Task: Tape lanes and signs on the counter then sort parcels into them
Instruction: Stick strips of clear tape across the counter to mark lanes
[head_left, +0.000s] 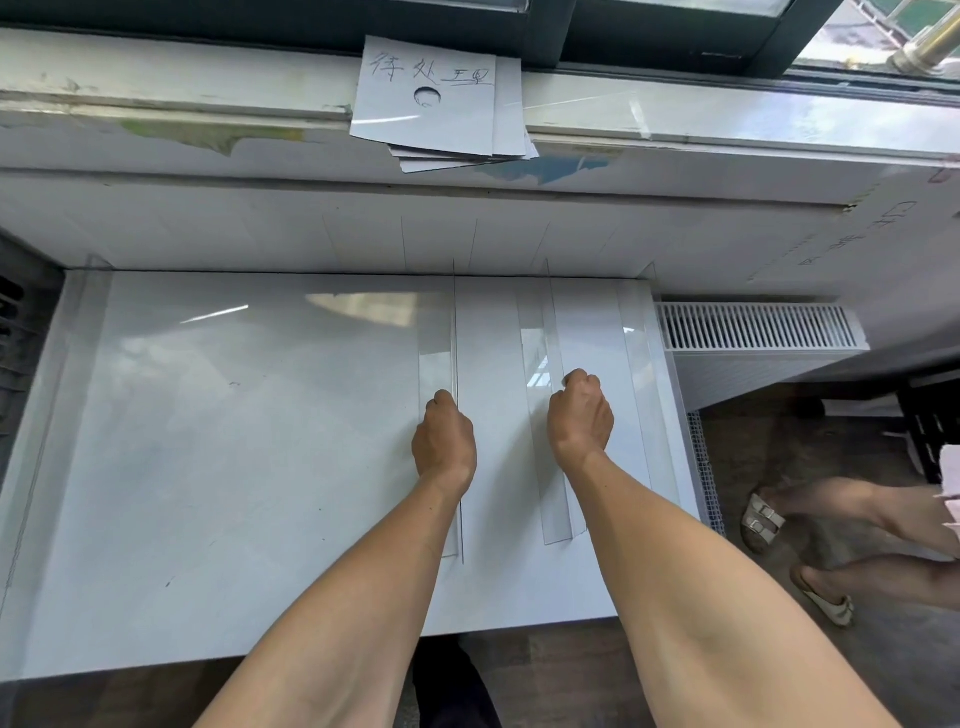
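fists set on taped lanes on the white surface (208, 441)
the left hand (444, 436) and right hand (579, 415) are kept with fingers curled under, each on a clear tape strip (436, 338) near the right edge; any grip cannot be told. a handwritten sign (426, 98) is seen on the sill (156, 104).

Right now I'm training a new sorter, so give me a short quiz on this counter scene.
1. Fill in: the left hand and right hand each sit on a clear strip of ____.
2. True or false: parcels already lie in the lanes on the counter.
3. Where is the stack of paper signs? A: on the window ledge. B: on the counter. C: in the right hand.

Key: 1 tape; 2 false; 3 A.
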